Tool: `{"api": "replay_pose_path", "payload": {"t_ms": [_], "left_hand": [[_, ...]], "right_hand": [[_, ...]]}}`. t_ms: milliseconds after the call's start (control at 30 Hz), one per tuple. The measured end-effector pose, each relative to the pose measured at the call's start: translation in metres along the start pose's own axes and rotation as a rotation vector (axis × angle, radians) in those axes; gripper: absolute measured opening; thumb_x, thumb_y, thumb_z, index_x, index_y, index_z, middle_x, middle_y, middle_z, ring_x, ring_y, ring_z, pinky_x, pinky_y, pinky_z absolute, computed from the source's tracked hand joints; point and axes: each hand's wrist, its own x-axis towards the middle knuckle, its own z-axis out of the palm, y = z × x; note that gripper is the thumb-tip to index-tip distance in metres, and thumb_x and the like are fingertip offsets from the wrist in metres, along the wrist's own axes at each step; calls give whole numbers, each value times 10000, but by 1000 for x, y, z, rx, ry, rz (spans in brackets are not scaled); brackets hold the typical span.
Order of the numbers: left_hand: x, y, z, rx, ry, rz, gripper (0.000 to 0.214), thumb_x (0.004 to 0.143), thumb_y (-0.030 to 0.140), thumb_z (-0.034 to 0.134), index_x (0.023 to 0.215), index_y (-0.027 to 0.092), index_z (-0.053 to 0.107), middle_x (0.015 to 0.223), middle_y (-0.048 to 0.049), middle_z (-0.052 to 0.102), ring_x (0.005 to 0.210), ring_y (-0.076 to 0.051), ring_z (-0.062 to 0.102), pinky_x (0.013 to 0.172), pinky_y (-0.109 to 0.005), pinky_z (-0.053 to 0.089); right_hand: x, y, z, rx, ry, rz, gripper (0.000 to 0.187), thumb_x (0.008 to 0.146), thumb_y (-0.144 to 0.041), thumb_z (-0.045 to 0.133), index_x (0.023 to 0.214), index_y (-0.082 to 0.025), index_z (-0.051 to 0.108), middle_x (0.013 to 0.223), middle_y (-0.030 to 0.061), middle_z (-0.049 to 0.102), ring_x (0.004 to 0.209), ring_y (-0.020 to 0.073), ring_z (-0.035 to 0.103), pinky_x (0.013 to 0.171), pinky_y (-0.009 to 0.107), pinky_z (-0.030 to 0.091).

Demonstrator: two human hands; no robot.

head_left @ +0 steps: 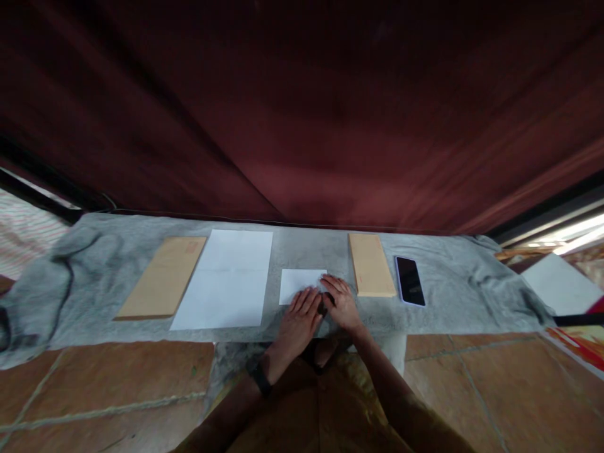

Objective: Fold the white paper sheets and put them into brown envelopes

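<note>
A small white folded sheet of paper [295,283] lies on the grey cloth in front of me. My left hand [302,314] rests on its lower edge, fingers stretched out flat. At its right edge is my right hand [340,302], fingers extended and lying on the paper, thumb toward the left hand. Both hands press down rather than grip. The paper's lower right part is hidden under them. To the left lies a larger stack of white paper [226,277], with a faint crease across it. On the right sits a narrow stack of brown envelopes [372,264].
Another pile of brown envelopes [163,277] lies farther left. A phone [409,280] with a dark screen is right of the narrow stack. The grey cloth [453,283] covers the long table and bunches at both ends. A dark red curtain [330,126] hangs behind.
</note>
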Motion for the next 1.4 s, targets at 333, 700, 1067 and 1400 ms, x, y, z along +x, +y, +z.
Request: {"api": "replay_pose_path", "payload": {"t_ms": [333,700,1067,1400], "left_hand": [[-10,-6,-1,25,-27,-61,561,1002,422,486,1478,127,460,1583,-126,417,1478,-250,373,1221,-442,333],[-46,-22,-11,106,21,-162,628,1009,391,463,1541,84,329,1577,-186,406,1493,-273,338,1207,-483,353],[-35,1,-9,81,-27,-135,589,989,402,504,1500,119,426,1576,-147,420,1495,-277,332,1220,-484,333],[-48,-12,-14,115,4,-230,644,994,438,485,1503,56,393,1572,-201,409,1493,-300,336,1216,-495,333]], "right_hand": [[-3,-1,1,-47,-5,-29,482,945,-181,472,1418,-232,554,1457,70,575,1377,238,494,1195,501,344],[-5,-2,2,-80,-17,-25,477,968,-186,449,1436,-211,534,1477,75,556,1398,228,470,1216,490,308],[-6,-3,0,-63,-38,-8,487,977,-195,437,1456,-232,513,1493,70,539,1408,237,459,1216,506,302],[-7,-1,3,-73,-40,-11,482,983,-199,434,1459,-224,506,1498,69,534,1409,237,455,1220,500,290]]}}
